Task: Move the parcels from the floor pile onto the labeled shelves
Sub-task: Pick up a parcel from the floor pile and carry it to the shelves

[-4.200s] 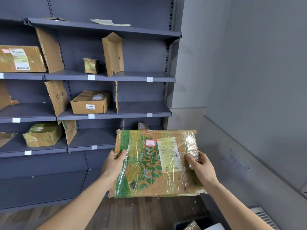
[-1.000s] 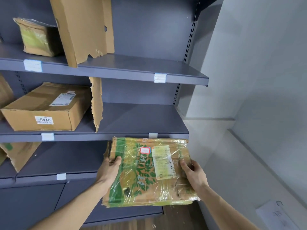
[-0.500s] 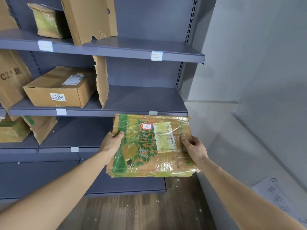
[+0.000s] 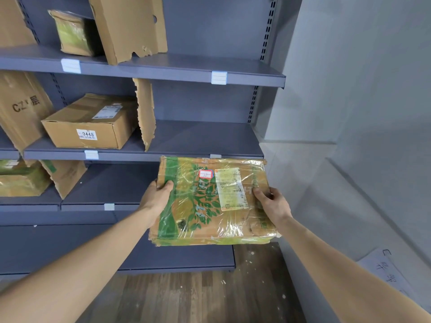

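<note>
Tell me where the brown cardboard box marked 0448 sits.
Head view, left side: the brown cardboard box marked 0448 sits on the middle grey shelf, just left of a torn cardboard divider.

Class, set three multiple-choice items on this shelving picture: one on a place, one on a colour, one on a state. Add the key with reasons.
1. Where is the brown cardboard box numbered 0448?
A. On the floor
B. On the middle grey shelf, left of the torn cardboard divider
C. In the hands

2. What colour is the leaf print on the plastic-wrapped flat parcel?
A. Green
B. Blue
C. Red

3. How is that parcel held?
A. Left hand only
B. Lying on a shelf
C. Both hands, right hand too

Key: B, it sits beside the divider; A, green leaves; C, a hand grips each side.
</note>
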`<state>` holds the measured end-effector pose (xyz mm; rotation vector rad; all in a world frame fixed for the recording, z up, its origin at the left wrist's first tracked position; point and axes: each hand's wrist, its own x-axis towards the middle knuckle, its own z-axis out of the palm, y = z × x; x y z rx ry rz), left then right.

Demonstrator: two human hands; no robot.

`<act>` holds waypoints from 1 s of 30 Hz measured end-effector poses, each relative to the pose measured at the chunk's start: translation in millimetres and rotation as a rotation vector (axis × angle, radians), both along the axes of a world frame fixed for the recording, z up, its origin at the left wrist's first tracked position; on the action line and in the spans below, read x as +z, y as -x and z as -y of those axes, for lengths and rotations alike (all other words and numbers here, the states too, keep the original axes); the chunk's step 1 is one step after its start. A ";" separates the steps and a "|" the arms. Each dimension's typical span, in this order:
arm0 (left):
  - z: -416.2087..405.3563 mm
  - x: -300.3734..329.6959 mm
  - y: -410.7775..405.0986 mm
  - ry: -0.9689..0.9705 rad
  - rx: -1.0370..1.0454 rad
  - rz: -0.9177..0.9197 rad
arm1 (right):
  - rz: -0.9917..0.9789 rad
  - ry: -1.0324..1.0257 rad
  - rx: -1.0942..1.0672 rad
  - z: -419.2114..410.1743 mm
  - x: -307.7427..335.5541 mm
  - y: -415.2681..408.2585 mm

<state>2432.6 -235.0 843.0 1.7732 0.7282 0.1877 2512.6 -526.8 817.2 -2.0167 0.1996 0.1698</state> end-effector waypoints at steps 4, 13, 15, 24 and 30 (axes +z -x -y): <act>0.0 -4.9 2.3 -0.002 0.008 -0.018 | -0.010 0.014 0.011 -0.6 -3.3 0.4; 2.6 -16.5 5.1 0.029 0.007 -0.057 | -0.056 0.026 0.006 -0.4 -17.1 0.9; 3.0 -14.4 4.4 0.025 0.002 -0.057 | -0.055 0.024 0.003 -1.2 -17.0 0.2; -12.5 23.2 -33.3 -0.034 -0.010 0.045 | 0.138 0.059 -0.009 -6.9 29.3 -26.2; -34.3 71.7 -101.1 -0.036 -0.012 0.134 | 0.257 0.048 -0.031 -25.3 95.5 -90.2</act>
